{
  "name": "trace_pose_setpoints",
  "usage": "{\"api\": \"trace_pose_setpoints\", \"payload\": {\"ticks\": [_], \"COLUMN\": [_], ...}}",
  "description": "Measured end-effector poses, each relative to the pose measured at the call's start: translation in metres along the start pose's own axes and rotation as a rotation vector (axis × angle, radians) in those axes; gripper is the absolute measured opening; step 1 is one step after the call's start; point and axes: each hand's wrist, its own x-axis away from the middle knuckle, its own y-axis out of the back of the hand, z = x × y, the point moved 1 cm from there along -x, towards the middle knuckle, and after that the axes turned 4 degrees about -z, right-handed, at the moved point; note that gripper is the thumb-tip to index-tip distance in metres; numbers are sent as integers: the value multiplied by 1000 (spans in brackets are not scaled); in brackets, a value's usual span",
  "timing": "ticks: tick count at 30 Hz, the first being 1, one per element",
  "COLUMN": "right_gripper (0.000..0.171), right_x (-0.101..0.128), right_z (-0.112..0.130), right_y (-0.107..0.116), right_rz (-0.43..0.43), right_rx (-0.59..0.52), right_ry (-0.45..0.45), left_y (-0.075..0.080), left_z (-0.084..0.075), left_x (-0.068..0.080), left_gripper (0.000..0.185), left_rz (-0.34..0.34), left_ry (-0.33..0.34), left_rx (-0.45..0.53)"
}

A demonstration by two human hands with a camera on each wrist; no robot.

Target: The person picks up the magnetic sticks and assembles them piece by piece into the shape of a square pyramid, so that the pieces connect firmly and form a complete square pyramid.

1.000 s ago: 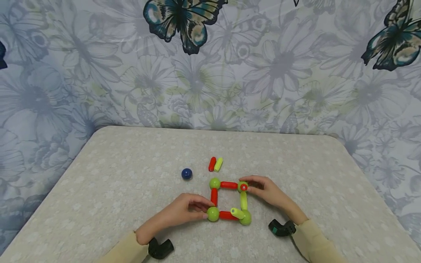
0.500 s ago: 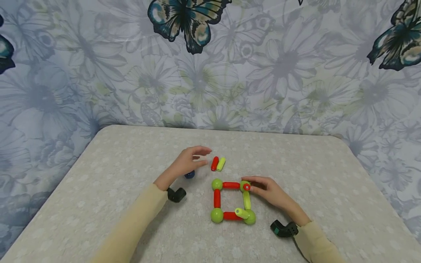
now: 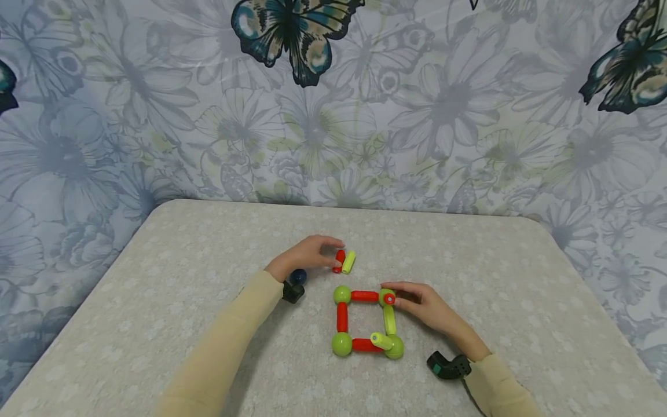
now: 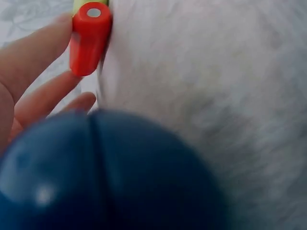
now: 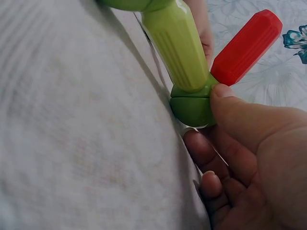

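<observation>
In the head view, my left hand (image 3: 308,252) is at a red magnetic rod (image 3: 340,260), thumb and fingertips on it. The left wrist view shows this rod (image 4: 90,40) between thumb and fingers, a round metal spot on its end. A yellow-green rod (image 3: 349,262) lies right beside it. My right hand (image 3: 424,304) pinches the green ball (image 5: 194,105) at the far right corner of a square frame of rods and green balls. From that ball a red rod (image 5: 247,48) sticks up. Another yellow-green rod (image 3: 381,340) rises from the near right ball (image 3: 395,347).
A dark blue ball (image 3: 298,277) sits under the left wrist, close to the black wrist camera (image 3: 293,291). Another black camera (image 3: 448,366) hangs at the right wrist. The pale patterned tabletop (image 3: 208,243) ends at a floral wall covering (image 3: 443,145).
My left hand has left the square's near left ball, moved away past the blue ball, and come onto the loose red rod. My right hand stays at the far right corner.
</observation>
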Motion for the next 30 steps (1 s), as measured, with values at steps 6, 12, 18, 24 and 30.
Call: {"api": "trace_pose_setpoints", "payload": {"ticks": [6, 12, 18, 24, 30], "right_gripper": [35, 34, 34, 34, 34], "right_x": [0, -1, 0, 0, 0], "right_z": [0, 2, 3, 3, 2], "right_y": [-1, -1, -1, -1, 0], "right_rz": [-2, -10, -18, -25, -26], "right_rx": [7, 8, 7, 12, 25], "right_ry": [10, 16, 10, 5, 4], "left_y": [-5, -7, -8, -24, -45], "left_z": [-4, -10, -24, -43, -50], "left_x": [7, 17, 39, 81, 105], "left_gripper": [39, 32, 26, 32, 33], "left_rz": [-61, -136, -256, -123, -7], "left_ry": [-24, -82, -139, -119, -58], "left_rx": [6, 38, 215, 456, 582]}}
